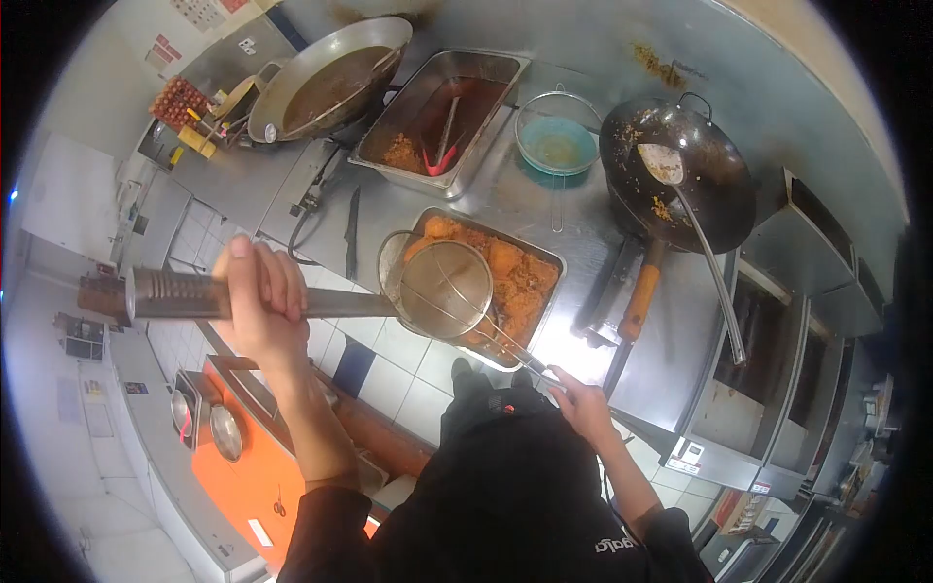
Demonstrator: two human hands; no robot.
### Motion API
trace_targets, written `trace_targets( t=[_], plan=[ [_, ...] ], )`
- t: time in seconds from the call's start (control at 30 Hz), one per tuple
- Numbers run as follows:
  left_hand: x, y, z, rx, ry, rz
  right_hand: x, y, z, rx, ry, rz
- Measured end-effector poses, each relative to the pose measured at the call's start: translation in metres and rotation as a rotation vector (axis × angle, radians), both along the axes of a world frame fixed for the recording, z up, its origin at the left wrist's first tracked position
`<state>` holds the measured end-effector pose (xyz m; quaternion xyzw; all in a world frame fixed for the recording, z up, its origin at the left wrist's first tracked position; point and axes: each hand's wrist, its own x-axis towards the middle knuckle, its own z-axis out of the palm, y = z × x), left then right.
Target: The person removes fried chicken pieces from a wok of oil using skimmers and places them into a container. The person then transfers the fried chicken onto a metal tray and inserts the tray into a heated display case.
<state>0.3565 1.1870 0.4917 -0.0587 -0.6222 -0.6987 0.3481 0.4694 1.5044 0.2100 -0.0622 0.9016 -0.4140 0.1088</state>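
My left hand (260, 303) is wrapped around the thick metal handle of a round scoop (391, 267). The scoop's head lies mostly hidden behind a fine-mesh strainer (447, 289); whether it is solid or mesh, I cannot tell. By its thin handle the strainer is gripped in my right hand (583, 403), fingers closed. Both round heads overlap above the left part of a metal tray (556, 303). Orange-brown fried pieces (520, 267) fill that tray.
Behind the tray are a deep metal pan (505, 68) of dark liquid with red-tipped tongs (442, 146), a large wok (389, 37) of brown liquid, and a strainer over a teal bowl (559, 146). A dark wok (714, 165) holds a spatula (663, 163). A knife (352, 228) lies at left.
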Motion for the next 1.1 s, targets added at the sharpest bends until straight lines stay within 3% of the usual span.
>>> trace_targets(
  t=[0.57, 0.77, 0.87, 1.1],
  plan=[
    [-0.013, 0.014, 0.005, -0.096, -0.020, 0.166, -0.006, 0.000, -0.013, -0.090, -0.043, -0.018],
    [-0.016, 0.014, 0.014, -0.128, -0.046, 0.122, -0.009, 0.003, -0.007, -0.146, -0.033, 0.018],
    [-0.028, 0.016, 0.011, -0.039, -0.140, 0.203, -0.003, 0.011, -0.006, -0.111, 0.044, 0.062],
    [-0.046, 0.027, 0.009, -0.233, -0.033, 0.186, -0.005, 0.000, -0.006, 0.056, 0.168, 0.015]
  ],
)
